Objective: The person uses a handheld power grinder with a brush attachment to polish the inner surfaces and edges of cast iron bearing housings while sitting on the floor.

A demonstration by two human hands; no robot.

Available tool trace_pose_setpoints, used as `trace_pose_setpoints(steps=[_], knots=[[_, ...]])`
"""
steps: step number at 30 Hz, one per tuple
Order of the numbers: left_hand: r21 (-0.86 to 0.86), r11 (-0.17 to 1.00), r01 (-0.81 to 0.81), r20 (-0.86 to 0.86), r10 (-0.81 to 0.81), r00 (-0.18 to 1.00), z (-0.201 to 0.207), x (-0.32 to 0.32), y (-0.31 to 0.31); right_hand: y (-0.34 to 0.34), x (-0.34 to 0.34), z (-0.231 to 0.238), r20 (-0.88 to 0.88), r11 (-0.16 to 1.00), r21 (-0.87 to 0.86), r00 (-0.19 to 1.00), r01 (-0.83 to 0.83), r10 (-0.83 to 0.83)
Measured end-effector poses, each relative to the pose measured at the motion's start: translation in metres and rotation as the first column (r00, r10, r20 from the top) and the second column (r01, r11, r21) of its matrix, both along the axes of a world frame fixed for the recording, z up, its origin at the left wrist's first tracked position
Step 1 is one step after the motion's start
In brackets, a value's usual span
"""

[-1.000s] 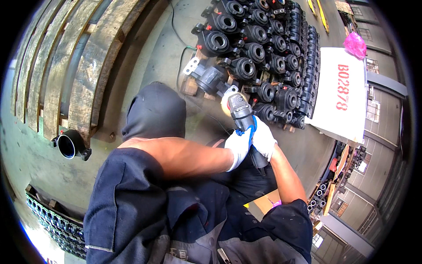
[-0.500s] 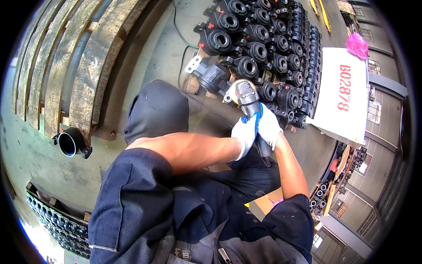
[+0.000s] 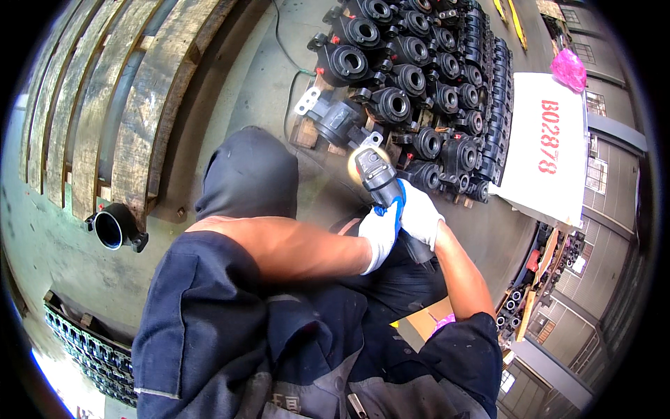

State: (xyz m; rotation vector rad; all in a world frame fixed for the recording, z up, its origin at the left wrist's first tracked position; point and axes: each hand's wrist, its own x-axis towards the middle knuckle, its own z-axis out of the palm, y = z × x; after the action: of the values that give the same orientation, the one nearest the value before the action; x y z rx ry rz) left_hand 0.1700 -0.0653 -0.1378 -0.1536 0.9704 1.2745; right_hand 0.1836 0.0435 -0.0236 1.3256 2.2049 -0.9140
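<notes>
Both my hands, in white gloves with blue on them, are wrapped around an angle grinder (image 3: 379, 178). My left hand (image 3: 379, 236) grips its near left side, and my right hand (image 3: 421, 215) closes over its right side farther back. A round, pale yellowish disc (image 3: 356, 166) shows at the grinder's far end. Just beyond it lies a grey-black cast metal housing (image 3: 340, 121) with bare-metal lugs at both ends. The disc is close to the housing's right lug (image 3: 375, 140); I cannot tell if they touch.
Rows of black cast housings (image 3: 410, 80) stand stacked right behind the workpiece. A white board (image 3: 544, 143) rises to their right. Wooden pallets (image 3: 132, 105) fill the far left, with a loose black ring-shaped part (image 3: 109, 229) beside them. A thin cable (image 3: 287, 105) crosses the floor.
The grinder and both hands have drawn back toward me and slightly left. Its disc has come off the right lug's near side, leaving more of that lug visible. The housing stays in place.
</notes>
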Motion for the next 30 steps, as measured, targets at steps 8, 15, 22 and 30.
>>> trace_pose_setpoints(steps=[8, 15, 22, 30], knots=[[0.069, 0.998, -0.005, 0.076, 0.000, 0.997, 0.037, -0.035, 0.009, -0.003, 0.007, -0.006, -0.088, 0.975, -0.058, 0.972, 0.215, -0.219], [0.042, 0.994, 0.096, -0.131, -0.090, 0.987, 0.028, -0.019, -0.004, -0.008, 0.023, -0.011, -0.101, 0.992, -0.064, 0.988, 0.109, -0.115], [0.090, 0.983, 0.162, -0.082, -0.154, 0.985, 0.047, -0.044, 0.017, 0.005, 0.020, -0.010, -0.195, 0.962, -0.060, 0.942, 0.268, -0.275], [-0.049, 0.978, 0.202, -0.335, -0.207, 0.919, 0.038, -0.048, 0.037, 0.021, -0.001, -0.010, -0.131, 0.980, 0.057, 0.975, 0.190, -0.182]])
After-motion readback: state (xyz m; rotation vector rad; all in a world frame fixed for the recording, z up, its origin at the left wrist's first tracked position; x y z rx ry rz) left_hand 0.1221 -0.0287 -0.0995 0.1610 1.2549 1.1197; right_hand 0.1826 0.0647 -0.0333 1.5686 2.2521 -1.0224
